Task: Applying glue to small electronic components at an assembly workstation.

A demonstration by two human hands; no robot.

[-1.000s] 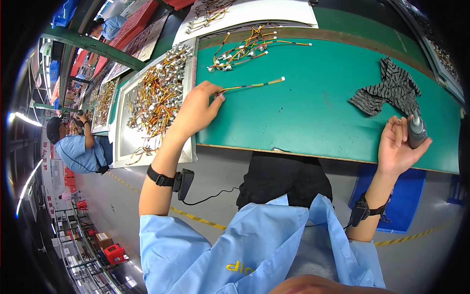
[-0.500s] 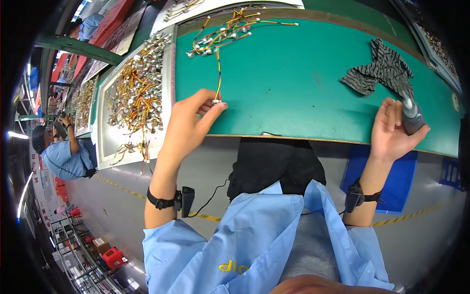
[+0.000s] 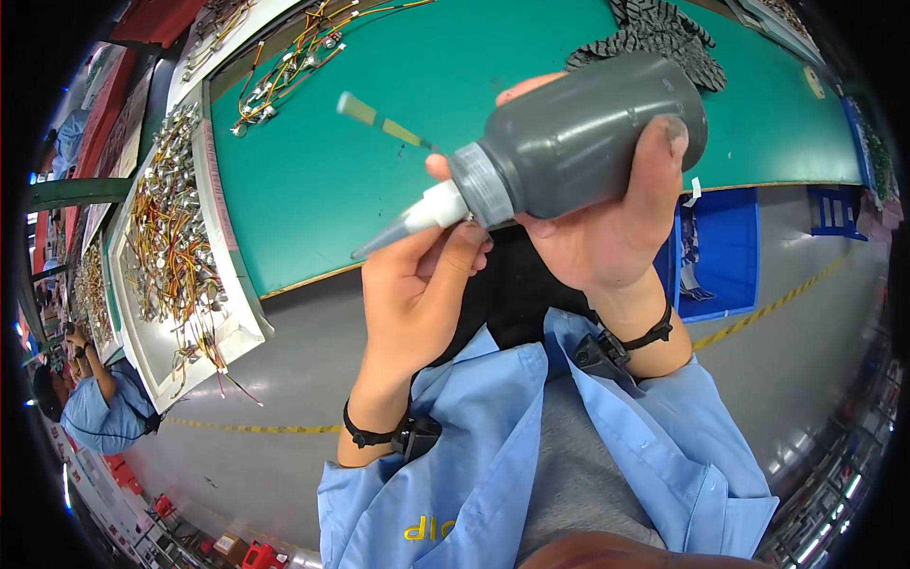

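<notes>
My right hand [image 3: 611,228] grips a dark grey squeeze bottle [image 3: 597,133], tilted with its pointed nozzle [image 3: 408,223] toward the lower left. The bottle is raised close in front of my chest, over the table's near edge. Just under its collar my left hand [image 3: 412,299] is closed, thumb against fingers, on a small wired component. Most of that part is hidden by the fingers and bottle; its yellow wire lead [image 3: 403,131] with a pale plug shows beyond the nozzle.
A green-topped table [image 3: 313,190] lies ahead, with several wired components [image 3: 294,66] and a striped grey cloth [image 3: 645,38] on it. To the left stands a white tray [image 3: 248,318] heaped with wired parts. A blue bin [image 3: 735,251] is at right; a co-worker [image 3: 104,408] sits far left.
The bottle has come up off the table in my right hand and across to my left hand. My left hand has drawn back toward me with the wired component. The view has shifted.
</notes>
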